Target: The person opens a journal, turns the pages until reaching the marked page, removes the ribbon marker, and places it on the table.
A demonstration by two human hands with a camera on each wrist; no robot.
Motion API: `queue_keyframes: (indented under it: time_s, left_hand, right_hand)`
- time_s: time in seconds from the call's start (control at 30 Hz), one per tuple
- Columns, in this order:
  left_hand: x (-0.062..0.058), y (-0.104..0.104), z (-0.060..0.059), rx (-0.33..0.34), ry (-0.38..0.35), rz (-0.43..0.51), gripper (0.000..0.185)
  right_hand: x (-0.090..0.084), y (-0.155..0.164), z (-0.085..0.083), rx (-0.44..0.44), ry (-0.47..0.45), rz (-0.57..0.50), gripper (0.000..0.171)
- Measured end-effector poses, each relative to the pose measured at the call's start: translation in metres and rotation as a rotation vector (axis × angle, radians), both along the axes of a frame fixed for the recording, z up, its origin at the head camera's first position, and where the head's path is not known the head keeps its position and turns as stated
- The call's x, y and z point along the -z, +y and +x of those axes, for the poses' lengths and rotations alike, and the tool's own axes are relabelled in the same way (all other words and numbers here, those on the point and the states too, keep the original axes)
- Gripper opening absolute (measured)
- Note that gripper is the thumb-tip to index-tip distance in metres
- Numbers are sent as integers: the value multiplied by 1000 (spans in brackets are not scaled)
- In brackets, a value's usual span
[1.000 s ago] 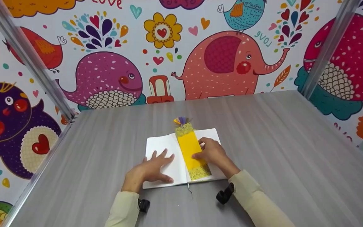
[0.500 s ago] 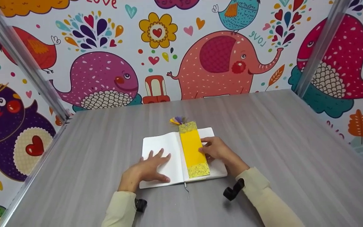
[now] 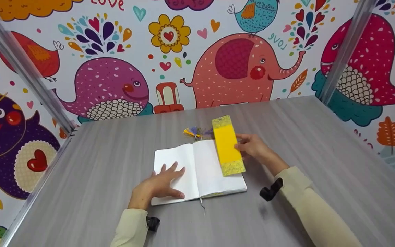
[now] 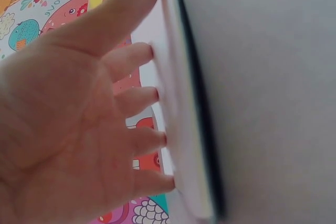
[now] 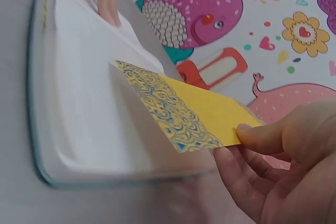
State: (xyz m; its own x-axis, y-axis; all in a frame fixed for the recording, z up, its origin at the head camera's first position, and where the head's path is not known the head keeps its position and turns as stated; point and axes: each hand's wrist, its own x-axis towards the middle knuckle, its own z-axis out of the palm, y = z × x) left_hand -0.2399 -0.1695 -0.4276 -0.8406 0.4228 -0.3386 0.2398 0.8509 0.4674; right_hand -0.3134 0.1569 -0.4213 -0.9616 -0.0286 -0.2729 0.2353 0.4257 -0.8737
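Observation:
A notebook (image 3: 206, 171) lies open on the table at blank white pages, a thin ribbon (image 3: 202, 205) trailing from its near edge. My left hand (image 3: 159, 185) rests on the left page with its fingers spread; in the left wrist view the fingertips (image 4: 157, 93) press on the paper. My right hand (image 3: 257, 149) pinches a yellow bookmark (image 3: 227, 144) by its right long edge, thumb on top and fingers beneath. Patterned bands mark both ends of the bookmark, and a multicoloured tassel (image 3: 194, 132) hangs off its far end. In the right wrist view the bookmark (image 5: 178, 111) is raised and tilted over the right page.
The grey wood-grain table (image 3: 122, 147) spreads around the notebook. Behind it stands a wall (image 3: 170, 68) printed with cartoon animals, with metal posts (image 3: 345, 51) at the corners. A black strap (image 3: 271, 189) sits on the right cuff, another on the left.
The right hand has lifted the bookmark off the middle of the notebook and carried it right and away from me, so more of the right page shows. The left hand has stayed on the left page.

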Motion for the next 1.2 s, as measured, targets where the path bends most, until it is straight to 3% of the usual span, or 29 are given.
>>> queue_keyframes:
  time_s: [0.4,0.73,0.93,1.2]
  left_hand:
    - [1,-1,3,-18,0,-2,90]
    - [3,3,0,-4,15,0,91]
    - [2,2,1,-8,17,-8,91]
    - [3,3,1,-18,19,-12,91]
  right_hand:
    - [0,41,-27,180,-77,20,55]
    - [-21,72,-42,415,-105,-135,54]
    - [-8,77,-41,382,-89,-66,52]
    - [10,77,-20,281,-134,38,52]
